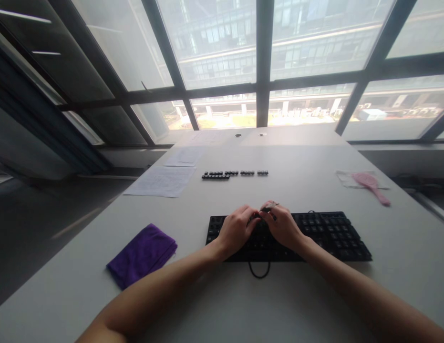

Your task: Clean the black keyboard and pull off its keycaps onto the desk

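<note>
A black keyboard [329, 236] lies on the white table [307, 309] in front of me. Both my hands rest over its upper middle part. My left hand [236, 229] has curled fingers touching the keys. My right hand [282, 225] is closed in a pinch on a small dark object with a metal part [268, 207], too small to name, held just above the key rows. Farther back lie rows of loose black keycaps [233, 174].
A folded purple cloth [143, 255] lies at the left. Paper sheets [161, 181] sit at the back left. A pink brush [371, 185] rests on a clear bag at the right. A black cable loop [259, 271] pokes out under the keyboard. Big windows stand behind.
</note>
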`<move>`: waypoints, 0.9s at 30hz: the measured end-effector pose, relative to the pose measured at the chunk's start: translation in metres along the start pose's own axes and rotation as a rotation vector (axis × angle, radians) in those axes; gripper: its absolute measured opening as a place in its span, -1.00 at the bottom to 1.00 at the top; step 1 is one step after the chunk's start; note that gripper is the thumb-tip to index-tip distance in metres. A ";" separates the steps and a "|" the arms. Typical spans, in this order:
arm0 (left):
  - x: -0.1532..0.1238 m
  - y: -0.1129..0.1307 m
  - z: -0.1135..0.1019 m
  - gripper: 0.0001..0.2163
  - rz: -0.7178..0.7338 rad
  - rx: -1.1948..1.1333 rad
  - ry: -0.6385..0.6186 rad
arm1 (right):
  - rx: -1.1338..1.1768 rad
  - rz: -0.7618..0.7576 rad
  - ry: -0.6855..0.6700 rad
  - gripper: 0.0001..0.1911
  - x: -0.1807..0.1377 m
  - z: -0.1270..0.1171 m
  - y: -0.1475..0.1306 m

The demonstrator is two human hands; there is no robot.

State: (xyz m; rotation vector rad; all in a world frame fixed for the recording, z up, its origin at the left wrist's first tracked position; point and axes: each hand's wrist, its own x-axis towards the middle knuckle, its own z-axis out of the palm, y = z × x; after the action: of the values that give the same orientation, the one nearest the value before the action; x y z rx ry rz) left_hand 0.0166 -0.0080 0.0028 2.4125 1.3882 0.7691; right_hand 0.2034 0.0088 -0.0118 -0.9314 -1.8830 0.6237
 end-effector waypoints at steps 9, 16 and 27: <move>0.000 0.002 0.000 -0.87 0.003 0.085 0.014 | -0.128 0.062 -0.022 -0.75 -0.002 0.002 0.001; 0.000 0.005 0.000 -0.84 -0.028 0.053 0.022 | -0.051 0.056 -0.013 -0.77 0.001 0.001 0.002; 0.005 0.008 -0.007 -0.88 -0.073 -0.140 0.045 | -0.062 0.126 0.059 -0.78 0.000 0.003 0.005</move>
State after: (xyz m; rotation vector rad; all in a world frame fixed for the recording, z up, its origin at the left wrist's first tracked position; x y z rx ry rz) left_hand 0.0206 -0.0082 0.0135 2.2390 1.3815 0.8772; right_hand 0.2021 0.0121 -0.0170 -1.1037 -1.8098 0.6091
